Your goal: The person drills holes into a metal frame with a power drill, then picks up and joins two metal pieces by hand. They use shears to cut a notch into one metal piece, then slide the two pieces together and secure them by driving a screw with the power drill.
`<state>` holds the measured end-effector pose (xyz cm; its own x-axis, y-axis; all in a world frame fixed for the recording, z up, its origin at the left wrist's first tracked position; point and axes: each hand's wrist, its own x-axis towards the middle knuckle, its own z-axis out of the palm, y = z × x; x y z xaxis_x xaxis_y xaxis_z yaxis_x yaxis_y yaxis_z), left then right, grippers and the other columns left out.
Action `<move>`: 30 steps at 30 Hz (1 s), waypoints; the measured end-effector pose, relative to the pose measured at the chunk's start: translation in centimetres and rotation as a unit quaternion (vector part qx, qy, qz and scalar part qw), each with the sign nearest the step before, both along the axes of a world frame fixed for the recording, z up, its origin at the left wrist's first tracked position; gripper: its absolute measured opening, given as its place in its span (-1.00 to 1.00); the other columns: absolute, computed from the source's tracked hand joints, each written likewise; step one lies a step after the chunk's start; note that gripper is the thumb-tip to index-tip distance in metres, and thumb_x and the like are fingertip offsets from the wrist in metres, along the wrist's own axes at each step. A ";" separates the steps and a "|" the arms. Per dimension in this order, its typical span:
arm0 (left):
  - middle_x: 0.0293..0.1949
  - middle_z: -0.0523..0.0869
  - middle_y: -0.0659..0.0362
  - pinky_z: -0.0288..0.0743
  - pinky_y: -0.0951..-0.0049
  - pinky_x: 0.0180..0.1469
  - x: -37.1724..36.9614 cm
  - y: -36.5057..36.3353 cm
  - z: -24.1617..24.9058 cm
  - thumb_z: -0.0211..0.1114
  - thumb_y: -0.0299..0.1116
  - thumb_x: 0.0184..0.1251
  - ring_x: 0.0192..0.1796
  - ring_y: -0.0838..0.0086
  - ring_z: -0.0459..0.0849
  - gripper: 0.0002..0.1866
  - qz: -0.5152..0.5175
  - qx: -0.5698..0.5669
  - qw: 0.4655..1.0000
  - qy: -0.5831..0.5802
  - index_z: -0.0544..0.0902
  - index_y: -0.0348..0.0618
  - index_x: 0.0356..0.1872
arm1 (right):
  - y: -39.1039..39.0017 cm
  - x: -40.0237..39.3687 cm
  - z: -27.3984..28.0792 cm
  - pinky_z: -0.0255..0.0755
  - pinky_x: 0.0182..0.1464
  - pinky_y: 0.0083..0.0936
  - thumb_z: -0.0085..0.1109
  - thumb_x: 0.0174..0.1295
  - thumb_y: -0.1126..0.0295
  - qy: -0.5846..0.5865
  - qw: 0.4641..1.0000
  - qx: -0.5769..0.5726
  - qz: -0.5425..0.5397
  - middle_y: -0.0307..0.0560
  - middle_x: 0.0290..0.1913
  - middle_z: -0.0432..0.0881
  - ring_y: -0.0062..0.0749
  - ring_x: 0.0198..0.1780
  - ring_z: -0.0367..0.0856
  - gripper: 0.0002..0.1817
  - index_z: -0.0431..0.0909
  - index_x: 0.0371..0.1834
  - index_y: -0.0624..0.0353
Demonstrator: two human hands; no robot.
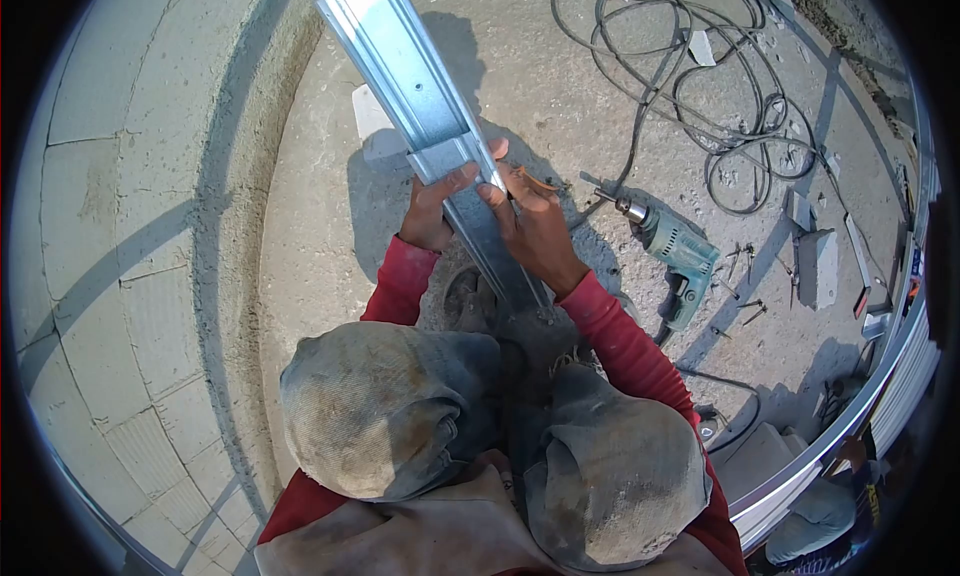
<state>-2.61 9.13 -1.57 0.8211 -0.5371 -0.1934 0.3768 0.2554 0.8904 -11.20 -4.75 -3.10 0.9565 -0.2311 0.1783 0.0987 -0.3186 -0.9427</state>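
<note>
A long galvanized metal channel [390, 61] slants from the top of the view down between my knees. A shorter metal piece [443, 160] overlaps it crosswise at the grip point. My left hand [432, 211] is closed around the channel's left side, thumb over the top near the overlap. On the opposite edge, my right hand [538, 226] grips the metal with thumb and fingers. Something thin and orange-brown [538, 183] shows by the right fingers; I cannot make out what it is. A green corded drill [680, 248] lies on the concrete right of my right hand.
Black cable [690, 96] lies in loops at the upper right. Several screws [738, 276] and a grey block [818, 268] are scattered beyond the drill. A block wall [130, 236] runs along the left. Another person [820, 516] is partly visible at lower right, behind metal profiles [905, 376].
</note>
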 end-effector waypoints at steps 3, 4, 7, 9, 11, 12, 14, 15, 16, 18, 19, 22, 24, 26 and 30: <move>0.28 0.62 -0.13 0.46 0.11 0.42 0.5 0.4 -0.4 0.35 -0.25 0.34 0.37 0.11 0.58 -0.24 -0.047 -0.025 0.998 -0.019 0.29 -0.31 0.49 | 0.0 -0.2 -0.3 0.58 -0.19 -0.17 0.14 0.52 0.14 -0.006 1.000 0.012 -0.007 0.27 -0.19 0.71 0.09 -0.18 0.75 -0.53 0.56 0.29 0.26; 0.28 0.62 -0.15 0.44 0.08 0.45 0.7 0.7 -0.4 0.36 -0.23 0.32 0.39 0.08 0.56 -0.20 -0.081 -0.017 0.996 -0.040 0.25 -0.32 0.52 | 0.1 -0.3 -0.5 0.57 -0.18 -0.19 0.12 0.53 0.12 -0.020 1.000 0.018 -0.010 0.24 -0.20 0.72 0.04 -0.21 0.76 -0.54 0.57 0.29 0.25; 0.24 0.65 -0.11 0.50 0.15 0.38 0.1 0.0 0.5 0.35 -0.28 0.35 0.32 0.17 0.63 -0.31 -0.077 0.015 0.996 -0.050 0.37 -0.34 0.45 | -0.3 -1.0 -1.2 0.53 -0.18 -0.30 0.04 0.57 0.03 0.041 0.991 0.128 0.023 0.12 -0.26 0.71 -0.27 -0.27 0.70 -0.50 0.60 0.23 0.28; 0.18 0.70 -0.07 0.54 0.22 0.30 0.1 -0.1 0.2 0.36 -0.30 0.36 0.24 0.24 0.67 -0.40 -0.068 0.075 0.994 -0.043 0.46 -0.34 0.37 | -0.5 -1.3 -1.5 0.50 -0.17 -0.35 0.00 0.59 -0.01 0.077 0.985 0.150 0.024 0.06 -0.29 0.68 -0.40 -0.26 0.62 -0.47 0.61 0.19 0.30; 0.11 0.74 -0.02 0.58 0.28 0.22 -0.1 -0.7 0.1 0.36 -0.33 0.38 0.16 0.32 0.72 -0.50 -0.063 0.132 0.988 -0.039 0.56 -0.34 0.28 | -0.4 -1.4 -2.1 0.47 -0.16 -0.40 -0.05 0.61 -0.05 0.109 0.979 0.170 0.020 -0.01 -0.32 0.64 -0.52 -0.25 0.54 -0.43 0.61 0.16 0.32; -0.04 0.77 0.08 0.60 0.36 0.07 -0.4 -1.4 0.1 0.41 -0.31 0.35 0.00 0.43 0.73 -0.60 -0.031 0.141 0.987 -0.064 0.66 -0.32 0.12 | -0.3 -1.4 -2.5 0.45 -0.15 -0.44 -0.07 0.62 -0.05 0.093 0.978 0.184 0.011 -0.05 -0.33 0.61 -0.55 -0.24 0.48 -0.42 0.60 0.15 0.33; -0.24 0.81 0.16 0.62 0.44 -0.12 -0.8 -2.1 0.2 0.45 -0.30 0.34 -0.19 0.53 0.74 -0.72 -0.002 0.170 0.979 -0.112 0.75 -0.30 -0.08 | -0.2 -1.5 -3.2 0.43 -0.14 -0.48 -0.10 0.62 -0.06 0.078 0.977 0.199 0.000 -0.09 -0.35 0.57 -0.57 -0.23 0.43 -0.41 0.60 0.13 0.34; -0.24 0.81 0.16 0.62 0.44 -0.12 -0.9 -2.2 0.5 0.45 -0.30 0.34 -0.19 0.53 0.74 -0.72 -0.002 0.170 0.979 -0.112 0.75 -0.30 -0.08 | -0.2 -1.6 -3.3 0.43 -0.12 -0.48 -0.10 0.63 -0.04 0.068 0.978 0.198 -0.007 -0.11 -0.33 0.58 -0.58 -0.22 0.43 -0.43 0.59 0.13 0.34; -0.26 0.81 0.15 0.62 0.44 -0.12 -0.9 -2.4 0.9 0.44 -0.32 0.34 -0.20 0.53 0.74 -0.74 -0.004 0.181 0.973 -0.145 0.74 -0.31 -0.11 | -0.3 -1.6 -3.3 0.43 -0.10 -0.48 -0.11 0.64 -0.03 0.058 0.979 0.197 -0.014 -0.12 -0.32 0.60 -0.59 -0.20 0.43 -0.44 0.59 0.13 0.34; -0.28 0.81 0.14 0.62 0.43 -0.12 -1.1 -2.5 1.3 0.43 -0.33 0.34 -0.20 0.52 0.75 -0.76 -0.005 0.191 0.965 -0.181 0.74 -0.32 -0.13 | -0.9 -1.8 -2.8 0.44 -0.06 -0.49 -0.08 0.63 0.00 0.085 0.978 0.190 -0.004 -0.12 -0.29 0.62 -0.57 -0.19 0.48 -0.47 0.59 0.11 0.34; -0.27 0.81 0.12 0.62 0.41 -0.11 -1.3 -2.4 1.4 0.42 -0.34 0.34 -0.19 0.50 0.75 -0.77 0.000 0.192 0.960 -0.204 0.73 -0.32 -0.13 | -1.1 -1.9 -2.5 0.46 -0.02 -0.49 -0.05 0.63 0.03 0.114 0.976 0.185 0.007 -0.13 -0.27 0.64 -0.56 -0.17 0.52 -0.49 0.60 0.10 0.34; -0.25 0.81 0.09 0.62 0.37 -0.09 -1.8 -2.5 1.8 0.40 -0.35 0.35 -0.16 0.44 0.77 -0.73 0.018 0.204 0.947 -0.246 0.69 -0.32 -0.05 | -1.5 -1.8 -0.9 0.46 0.14 -0.42 0.09 0.57 0.10 0.071 0.969 0.235 0.002 -0.07 -0.08 0.67 -0.47 0.01 0.59 -0.57 0.55 0.18 0.30; -0.23 0.81 0.07 0.62 0.34 -0.08 -1.6 -3.0 2.7 0.39 -0.35 0.36 -0.15 0.41 0.78 -0.68 0.032 0.214 0.940 -0.265 0.66 -0.32 0.04 | -1.5 -1.9 0.2 0.43 0.22 -0.36 0.17 0.53 0.13 0.030 0.969 0.245 -0.014 -0.05 0.05 0.62 -0.39 0.11 0.57 -0.55 0.48 0.26 0.26; -0.03 0.73 -0.05 0.59 0.22 0.07 -1.4 -4.0 5.0 0.44 -0.37 0.24 0.00 0.21 0.74 -0.42 0.052 0.238 0.912 -0.330 0.52 -0.31 0.27 | -2.5 -1.6 1.9 0.35 0.36 -0.21 0.40 0.34 0.17 -0.014 0.962 0.272 -0.014 0.00 0.32 0.43 -0.24 0.31 0.46 -0.27 0.26 0.44 0.23; 0.14 0.59 -0.14 0.50 0.11 0.22 -0.7 -4.1 6.4 0.49 -0.35 0.08 0.16 0.01 0.61 -0.17 0.031 0.342 0.787 -0.513 0.37 -0.30 0.44 | -3.9 -0.3 6.1 0.40 0.32 -0.27 0.67 0.03 0.24 -0.048 0.963 0.264 0.001 0.08 0.28 0.52 -0.26 0.27 0.54 -0.12 0.37 0.34 0.39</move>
<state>-3.30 5.03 4.86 0.7543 -0.5485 0.3608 -0.6237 -0.4269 0.6548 -11.53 -8.64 3.05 0.9422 -0.3116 0.1231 0.1929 0.2041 -0.9597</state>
